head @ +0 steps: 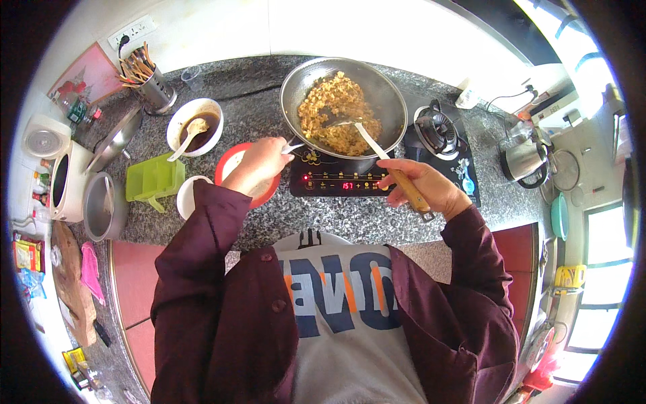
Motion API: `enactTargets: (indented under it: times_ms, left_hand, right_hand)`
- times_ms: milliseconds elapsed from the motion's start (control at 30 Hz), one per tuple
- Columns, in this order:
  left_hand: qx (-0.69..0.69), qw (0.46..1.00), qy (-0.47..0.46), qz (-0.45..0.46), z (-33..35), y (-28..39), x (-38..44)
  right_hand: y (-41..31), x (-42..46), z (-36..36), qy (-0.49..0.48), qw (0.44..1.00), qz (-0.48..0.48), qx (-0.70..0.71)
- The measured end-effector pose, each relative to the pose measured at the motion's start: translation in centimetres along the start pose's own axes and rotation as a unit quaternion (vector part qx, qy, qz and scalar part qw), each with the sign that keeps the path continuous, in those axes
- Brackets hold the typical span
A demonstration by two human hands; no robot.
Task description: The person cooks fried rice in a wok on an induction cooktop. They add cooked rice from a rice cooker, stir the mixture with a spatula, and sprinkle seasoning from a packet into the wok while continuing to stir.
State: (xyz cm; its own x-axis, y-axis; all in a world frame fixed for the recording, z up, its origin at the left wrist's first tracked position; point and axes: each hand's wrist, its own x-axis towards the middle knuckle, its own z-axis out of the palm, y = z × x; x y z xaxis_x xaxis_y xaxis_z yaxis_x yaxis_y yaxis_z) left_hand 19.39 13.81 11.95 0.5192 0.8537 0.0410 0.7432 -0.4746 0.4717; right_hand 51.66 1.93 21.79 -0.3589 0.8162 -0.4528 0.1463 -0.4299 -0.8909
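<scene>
A steel wok (396, 126) stands tilted on the induction cooktop (323, 187), with browned, chopped food (333, 101) inside. My left hand (260, 164) grips the short handle at the wok's near left rim; the fist hides most of this handle. In my right hand (429, 184) is a spatula with a wooden handle (409, 189) and a pale metal shaft. Its blade rests in the food. Under my left forearm sits a red-rimmed bowl (270, 194), partly covered. A white bowl (189, 194) is beside it, half hidden by my sleeve.
A white bowl of dark sauce (204, 113) holds a spoon. Left of it are a green compartment box (154, 177), a metal pot (101, 212), a steel lid (118, 136) and a chopstick holder (156, 91). A gas burner (436, 129) and an electric kettle (525, 161) stand to the right.
</scene>
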Motion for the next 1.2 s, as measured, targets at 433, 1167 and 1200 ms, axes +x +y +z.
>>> enactTargets:
  times_ms: [433, 1167, 1200]
  left_hand:
    - [-0.678, 0.676, -0.242, -0.161, 4.6, 3.8, -0.7]
    - [-0.724, 0.635, -0.166, -0.209, 7.4, 8.7, -1.1]
    - [-0.721, 0.639, -0.163, -0.214, 7.5, 9.0, -1.1]
  right_hand:
    - [-1.2, -3.4, 5.6, 0.237, 0.867, -0.006, -0.438]
    - [0.6, 0.3, 6.6, 0.27, 0.877, 0.086, -0.387]
    - [0.6, -0.3, 6.8, 0.267, 0.878, 0.083, -0.389]
